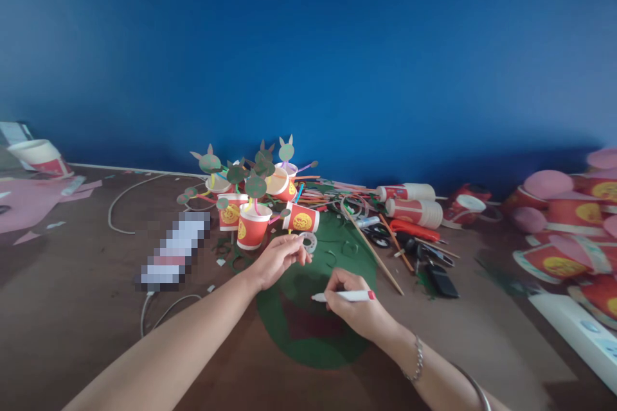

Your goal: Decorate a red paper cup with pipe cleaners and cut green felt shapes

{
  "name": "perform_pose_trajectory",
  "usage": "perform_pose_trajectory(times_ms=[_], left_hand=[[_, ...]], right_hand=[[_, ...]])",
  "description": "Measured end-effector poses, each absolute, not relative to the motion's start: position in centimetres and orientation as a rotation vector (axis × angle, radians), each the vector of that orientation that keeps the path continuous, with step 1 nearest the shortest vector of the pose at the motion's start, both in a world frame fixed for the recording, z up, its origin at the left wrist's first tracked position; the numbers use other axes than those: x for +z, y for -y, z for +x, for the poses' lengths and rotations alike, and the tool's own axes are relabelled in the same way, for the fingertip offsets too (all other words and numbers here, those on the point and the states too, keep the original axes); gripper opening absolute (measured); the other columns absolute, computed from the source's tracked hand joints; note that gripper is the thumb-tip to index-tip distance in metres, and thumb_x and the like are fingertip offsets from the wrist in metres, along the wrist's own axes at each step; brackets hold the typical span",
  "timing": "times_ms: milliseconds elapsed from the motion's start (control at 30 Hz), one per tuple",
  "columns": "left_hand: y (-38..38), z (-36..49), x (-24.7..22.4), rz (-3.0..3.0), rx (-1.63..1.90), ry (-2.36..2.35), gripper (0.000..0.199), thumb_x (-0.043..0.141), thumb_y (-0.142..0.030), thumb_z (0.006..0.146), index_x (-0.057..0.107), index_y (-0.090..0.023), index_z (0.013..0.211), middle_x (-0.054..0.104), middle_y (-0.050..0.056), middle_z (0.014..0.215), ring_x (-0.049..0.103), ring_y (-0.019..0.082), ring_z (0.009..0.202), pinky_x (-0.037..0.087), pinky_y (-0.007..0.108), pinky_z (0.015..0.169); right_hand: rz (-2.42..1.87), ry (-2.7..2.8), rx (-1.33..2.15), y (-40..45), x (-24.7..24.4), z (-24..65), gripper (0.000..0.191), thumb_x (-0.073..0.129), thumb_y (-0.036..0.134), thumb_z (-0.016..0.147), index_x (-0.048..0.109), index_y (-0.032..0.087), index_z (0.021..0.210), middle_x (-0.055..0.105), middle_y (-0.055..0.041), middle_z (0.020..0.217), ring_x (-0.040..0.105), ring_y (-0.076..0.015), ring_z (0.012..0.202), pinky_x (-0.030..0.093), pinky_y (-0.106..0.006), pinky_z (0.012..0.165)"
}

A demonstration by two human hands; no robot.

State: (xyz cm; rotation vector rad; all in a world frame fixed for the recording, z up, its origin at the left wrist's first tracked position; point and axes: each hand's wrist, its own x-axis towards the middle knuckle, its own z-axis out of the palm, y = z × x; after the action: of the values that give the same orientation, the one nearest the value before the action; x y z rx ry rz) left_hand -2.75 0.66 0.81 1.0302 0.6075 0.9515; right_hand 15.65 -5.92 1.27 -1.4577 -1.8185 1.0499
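My right hand [354,305] is wrapped round a white marker [354,296] with a red end, its tip pointing left over the dark green paper [332,356]. To the left and a little farther off, my left hand [282,260] is closed, with a small roll of clear tape [310,243] at its fingertips. The green paper lies under both hands and has cut-out gaps. Just beyond my left hand stand red and white paper cups [254,228] with green paper heads [256,186] on coloured stems. One red cup [303,218] lies on its side there.
Stacked cups [414,212], an orange-red tool [413,230], wooden sticks [378,258] and a black object [442,280] lie to the right. A white power strip [578,334] and pink-decorated cups [573,212] are farther right. A blurred-out phone-like object [176,250] with a cable lies left.
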Motion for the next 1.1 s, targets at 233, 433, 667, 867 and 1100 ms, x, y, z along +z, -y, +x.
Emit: perform_pose_trajectory(times_ms=[233, 433, 667, 867, 1100], left_hand=[[-0.72, -2.74, 0.74, 1.031, 0.951, -0.599, 0.035, 0.054, -0.035, 0.083, 0.06, -0.013, 0.057, 0.054, 0.002, 0.056, 0.057, 0.017, 0.072, 0.041, 0.034, 0.085], [-0.78, -2.7, 0.68, 1.028, 0.955, -0.597, 0.035, 0.054, -0.035, 0.083, 0.06, -0.013, 0.057, 0.054, 0.002, 0.056, 0.057, 0.017, 0.072, 0.041, 0.033, 0.085], [-0.77, -2.74, 0.61, 1.029, 0.953, -0.594, 0.035, 0.054, -0.035, 0.083, 0.06, -0.013, 0.057, 0.054, 0.002, 0.056, 0.057, 0.017, 0.072, 0.041, 0.034, 0.086], [-0.74, -2.73, 0.77, 1.028, 0.952, -0.592, 0.035, 0.054, -0.034, 0.083, 0.06, -0.013, 0.057, 0.054, 0.002, 0.056, 0.057, 0.017, 0.072, 0.042, 0.034, 0.086], [-0.71, -2.71, 0.86, 1.027, 0.953, -0.606, 0.035, 0.055, -0.035, 0.082, 0.06, -0.013, 0.056, 0.054, 0.002, 0.056, 0.057, 0.017, 0.071, 0.042, 0.034, 0.086]], right_hand=[[-1.458, 1.818, 1.055, 5.82, 1.26, 15.62, 0.01, 0.049, 0.014, 0.069, 0.051, 0.018, 0.06, 0.059, 0.0008, 0.056, 0.05, -0.0111, 0.054, 0.035, -0.02, 0.049], [-1.452, 1.82, 1.062, 5.78, 1.06, 15.67, 0.01, 0.049, 0.015, 0.07, 0.052, 0.018, 0.061, 0.059, 0.0006, 0.058, 0.051, -0.011, 0.055, 0.035, -0.019, 0.049], [-1.454, 1.822, 1.07, 5.78, 1.16, 15.62, 0.01, 0.049, 0.014, 0.07, 0.052, 0.018, 0.061, 0.06, 0.0006, 0.057, 0.051, -0.0111, 0.054, 0.035, -0.02, 0.049], [-1.453, 1.819, 1.082, 5.87, 1.02, 15.65, 0.01, 0.05, 0.014, 0.07, 0.052, 0.018, 0.06, 0.06, 0.0009, 0.057, 0.049, -0.0102, 0.053, 0.033, -0.019, 0.047], [-1.463, 1.811, 1.097, 5.89, 1.21, 15.55, 0.01, 0.051, 0.014, 0.069, 0.052, 0.018, 0.06, 0.06, 0.0005, 0.057, 0.049, -0.0103, 0.053, 0.034, -0.019, 0.047]])
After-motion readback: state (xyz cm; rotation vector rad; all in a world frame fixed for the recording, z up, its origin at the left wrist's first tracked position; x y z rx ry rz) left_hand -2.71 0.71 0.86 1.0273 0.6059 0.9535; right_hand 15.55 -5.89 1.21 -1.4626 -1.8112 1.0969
